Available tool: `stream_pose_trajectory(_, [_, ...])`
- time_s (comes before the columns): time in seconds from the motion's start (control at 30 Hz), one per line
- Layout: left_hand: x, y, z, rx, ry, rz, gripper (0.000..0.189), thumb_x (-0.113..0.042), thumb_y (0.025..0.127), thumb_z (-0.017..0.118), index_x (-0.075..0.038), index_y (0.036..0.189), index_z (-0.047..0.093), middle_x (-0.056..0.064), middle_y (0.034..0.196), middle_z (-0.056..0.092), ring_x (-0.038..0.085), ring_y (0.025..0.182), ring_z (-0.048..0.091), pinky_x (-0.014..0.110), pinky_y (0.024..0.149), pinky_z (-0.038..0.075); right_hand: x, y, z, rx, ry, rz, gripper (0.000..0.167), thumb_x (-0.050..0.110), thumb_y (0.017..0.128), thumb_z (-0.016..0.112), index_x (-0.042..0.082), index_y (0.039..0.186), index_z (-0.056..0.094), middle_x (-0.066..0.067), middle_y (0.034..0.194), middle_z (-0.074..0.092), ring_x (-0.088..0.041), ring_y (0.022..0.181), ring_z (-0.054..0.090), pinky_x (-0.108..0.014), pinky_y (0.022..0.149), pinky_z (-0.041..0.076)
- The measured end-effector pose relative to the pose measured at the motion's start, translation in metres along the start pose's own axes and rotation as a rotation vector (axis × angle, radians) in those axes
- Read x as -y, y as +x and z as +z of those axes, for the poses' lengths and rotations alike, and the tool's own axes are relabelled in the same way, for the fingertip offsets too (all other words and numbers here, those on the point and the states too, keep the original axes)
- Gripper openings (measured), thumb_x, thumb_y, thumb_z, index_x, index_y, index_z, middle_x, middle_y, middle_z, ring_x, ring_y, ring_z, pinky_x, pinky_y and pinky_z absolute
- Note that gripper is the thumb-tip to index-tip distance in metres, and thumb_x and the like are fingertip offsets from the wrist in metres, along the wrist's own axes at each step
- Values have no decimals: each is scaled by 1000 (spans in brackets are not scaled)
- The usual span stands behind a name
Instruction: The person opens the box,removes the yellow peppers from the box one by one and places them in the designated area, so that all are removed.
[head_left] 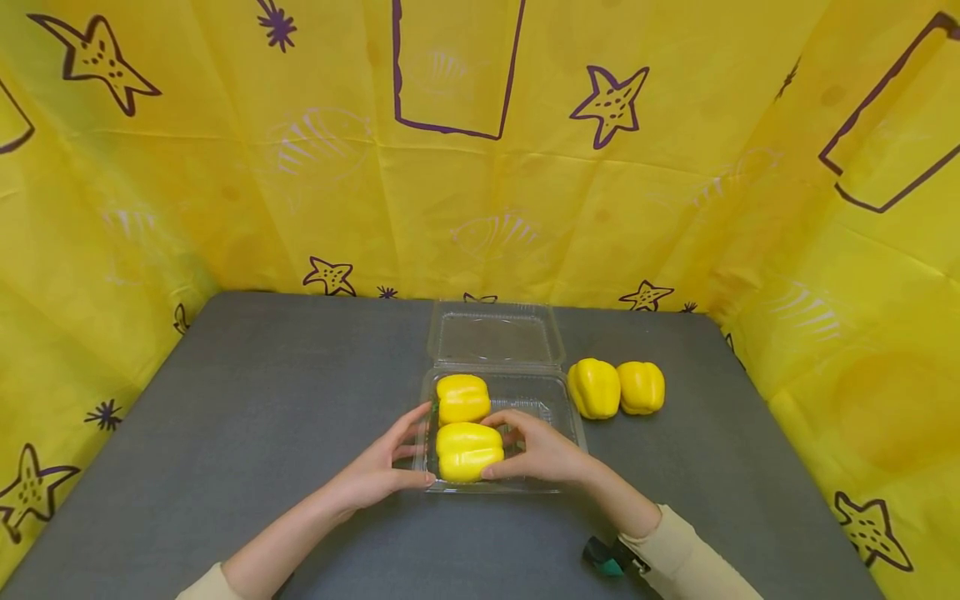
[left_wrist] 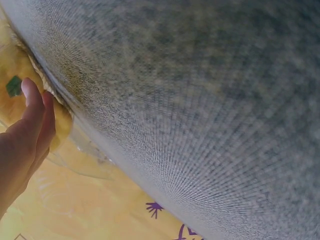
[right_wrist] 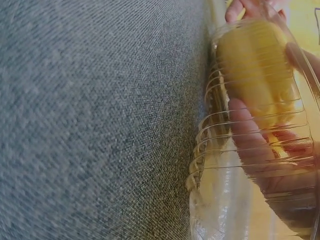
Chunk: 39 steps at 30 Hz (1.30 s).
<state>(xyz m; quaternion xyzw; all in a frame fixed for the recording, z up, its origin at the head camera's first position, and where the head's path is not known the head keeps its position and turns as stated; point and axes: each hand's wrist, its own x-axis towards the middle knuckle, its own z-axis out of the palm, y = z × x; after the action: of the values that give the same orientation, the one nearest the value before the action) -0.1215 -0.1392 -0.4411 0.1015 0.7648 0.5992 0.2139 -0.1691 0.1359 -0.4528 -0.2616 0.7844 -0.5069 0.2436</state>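
Note:
In the head view a clear plastic clamshell box (head_left: 536, 400) stands with its lid (head_left: 495, 337) folded back. Two yellow bell peppers lie along its left side, a rear pepper (head_left: 462, 398) and a front pepper (head_left: 470, 452). My right hand (head_left: 536, 450) reaches into the box and holds the front pepper between thumb and fingers. Through the clear wall, the right wrist view shows this pepper (right_wrist: 255, 65) and the hand. My left hand (head_left: 382, 467) is at the box's left wall, fingers fairly straight, thumb near the front corner. A green stem (left_wrist: 14, 86) shows beside its fingertips in the left wrist view.
Two more yellow bell peppers, a nearer-box one (head_left: 595, 389) and an outer one (head_left: 642, 387), sit right of the box on the grey tabletop (head_left: 300, 375). A yellow patterned cloth (head_left: 480, 192) hangs behind and at both sides.

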Motion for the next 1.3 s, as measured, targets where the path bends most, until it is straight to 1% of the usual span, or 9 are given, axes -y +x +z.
stream_pose_trajectory(0.07, [0,0,0,-1,1,-3,94,-8,82,75,-14,156,17,26,150,31,44,127,45,60,94,43,0,0,0,14,9,1,54,22,81,81,13,128,55,-2,124,56,-21,103,62,-41,89,51])
stream_pose_trajectory(0.17, [0,0,0,-3,1,-6,94,-8,82,75,-14,156,17,26,149,32,44,127,45,60,94,43,0,1,1,32,12,-5,56,21,81,81,14,130,54,-1,124,56,-19,101,62,-36,87,51])
stream_pose_trajectory(0.3, [-1,0,1,-6,-1,-10,94,-8,82,75,-14,156,18,26,149,32,44,127,45,60,94,43,0,2,2,29,-7,-20,56,20,80,81,15,130,55,0,122,57,-18,98,62,-33,82,52])
stream_pose_trajectory(0.4, [-1,0,1,-10,-3,-17,94,-8,82,76,-15,156,18,26,150,32,44,127,45,59,94,43,0,2,2,11,-27,-28,55,20,80,82,16,128,56,1,121,58,-19,97,61,-35,81,53])
stream_pose_trajectory(0.6, [-1,1,1,-5,-9,-21,93,-9,82,76,-16,156,19,25,150,32,44,127,45,55,93,47,2,0,2,-28,-67,-16,57,24,77,84,20,127,58,6,121,60,-18,99,60,-41,84,50])
stream_pose_trajectory(0.73, [1,1,1,0,-25,-18,92,-8,82,76,-19,155,20,23,150,31,44,128,44,51,92,48,0,0,2,-45,-72,-9,59,23,75,85,20,128,59,5,121,61,-18,97,62,-42,83,50])
stream_pose_trajectory(1.03, [0,0,0,4,-10,-7,93,-10,82,76,-19,156,19,25,150,31,46,128,43,55,92,46,0,-1,-3,-39,-35,36,57,31,78,83,20,129,59,4,121,62,-17,98,63,-36,82,50])
stream_pose_trajectory(1.3, [0,-1,1,-12,0,-20,93,-9,82,76,-18,155,20,25,150,32,46,128,43,57,92,45,3,-5,-7,-39,61,57,60,30,80,82,14,132,57,-3,123,60,-22,102,62,-35,82,53])
